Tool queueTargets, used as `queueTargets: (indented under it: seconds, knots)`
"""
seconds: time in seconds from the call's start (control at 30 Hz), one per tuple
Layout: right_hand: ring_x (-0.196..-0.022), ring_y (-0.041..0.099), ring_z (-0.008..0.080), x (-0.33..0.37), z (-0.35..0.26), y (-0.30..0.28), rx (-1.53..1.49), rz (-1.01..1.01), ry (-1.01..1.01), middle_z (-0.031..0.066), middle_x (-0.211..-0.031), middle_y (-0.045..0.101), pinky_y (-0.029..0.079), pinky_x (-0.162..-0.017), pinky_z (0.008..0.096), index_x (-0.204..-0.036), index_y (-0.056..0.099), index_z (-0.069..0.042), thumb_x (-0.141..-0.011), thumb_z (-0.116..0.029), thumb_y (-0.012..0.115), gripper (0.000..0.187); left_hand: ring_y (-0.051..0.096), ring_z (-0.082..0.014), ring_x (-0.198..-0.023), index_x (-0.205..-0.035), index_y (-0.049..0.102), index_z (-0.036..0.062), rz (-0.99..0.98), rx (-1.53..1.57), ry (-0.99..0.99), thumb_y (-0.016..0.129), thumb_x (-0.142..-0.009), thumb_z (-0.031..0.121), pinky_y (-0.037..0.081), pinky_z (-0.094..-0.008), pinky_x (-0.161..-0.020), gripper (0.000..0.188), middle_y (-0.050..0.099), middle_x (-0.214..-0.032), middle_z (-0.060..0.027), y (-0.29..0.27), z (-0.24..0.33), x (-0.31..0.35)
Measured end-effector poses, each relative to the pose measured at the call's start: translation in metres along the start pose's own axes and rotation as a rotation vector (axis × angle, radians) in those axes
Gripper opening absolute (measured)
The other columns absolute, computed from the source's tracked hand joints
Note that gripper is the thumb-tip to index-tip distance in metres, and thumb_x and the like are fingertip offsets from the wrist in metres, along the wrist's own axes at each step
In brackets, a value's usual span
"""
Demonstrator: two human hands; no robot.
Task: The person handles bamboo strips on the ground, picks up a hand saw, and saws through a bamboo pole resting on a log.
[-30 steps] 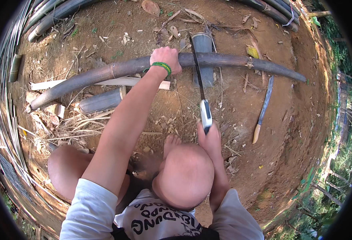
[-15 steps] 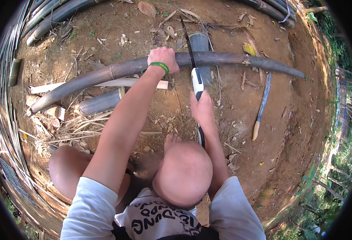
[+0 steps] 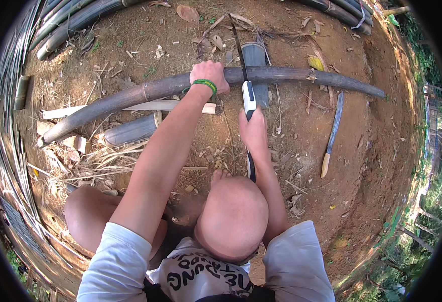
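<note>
A long dark bamboo pole (image 3: 291,75) lies across the bare earth in front of me. My left hand (image 3: 209,74), with a green band on the wrist, presses down on the pole near its middle. My right hand (image 3: 252,128) grips the white-and-black handle of a hand saw (image 3: 248,98). The saw's thin blade crosses the pole just right of my left hand, its tip pointing away from me. A short cut bamboo section (image 3: 256,55) lies under the pole at that spot. My knees are bent below.
A machete with a wooden handle (image 3: 332,132) lies on the ground to the right. A cut bamboo piece (image 3: 130,131), a pale split slat (image 3: 145,106) and dry husks lie at left. More bamboo poles (image 3: 75,20) are stacked at the far edge and the left.
My right hand has pushed the saw forward, away from me, so the handle now sits close to the pole. My left hand has stayed on the pole.
</note>
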State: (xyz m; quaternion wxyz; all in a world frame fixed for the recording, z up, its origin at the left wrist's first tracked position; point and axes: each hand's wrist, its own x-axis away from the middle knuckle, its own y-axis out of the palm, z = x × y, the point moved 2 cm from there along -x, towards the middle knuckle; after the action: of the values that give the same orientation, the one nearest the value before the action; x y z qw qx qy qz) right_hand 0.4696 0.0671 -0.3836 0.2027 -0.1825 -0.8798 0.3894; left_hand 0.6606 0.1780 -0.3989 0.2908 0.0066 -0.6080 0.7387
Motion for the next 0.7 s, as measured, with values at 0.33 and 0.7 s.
queueTargets:
  seconds: [0.33, 0.7]
  knots:
    - [-0.083, 0.069, 0.0490, 0.136, 0.020, -0.062, -0.035, -0.178, 0.240, 0.0300, -0.087, 0.069, 0.053, -0.072, 0.0530, -0.117, 0.058, 0.006, -0.100, -0.025, 0.066, 0.036, 0.076, -0.0303, -0.102, -0.102, 0.079, 0.0094, 0.024, -0.006, -0.016, 0.073, -0.072, 0.026, 0.061, -0.0391, -0.089, 0.035, 0.078, -0.107, -0.0159, 0.002, -0.004, 0.007]
    - [-0.087, 0.067, 0.0532, -0.022, -0.012, -0.009, 0.006, -0.034, -0.029, 0.0329, -0.087, 0.067, 0.051, -0.076, 0.0586, -0.103, 0.058, 0.007, -0.101, -0.027, 0.060, 0.034, 0.074, -0.0341, -0.105, -0.113, 0.076, 0.0106, -0.048, 0.006, 0.009, 0.080, -0.070, 0.038, 0.060, -0.0426, -0.093, 0.051, 0.076, -0.112, -0.0178, -0.006, 0.003, 0.003]
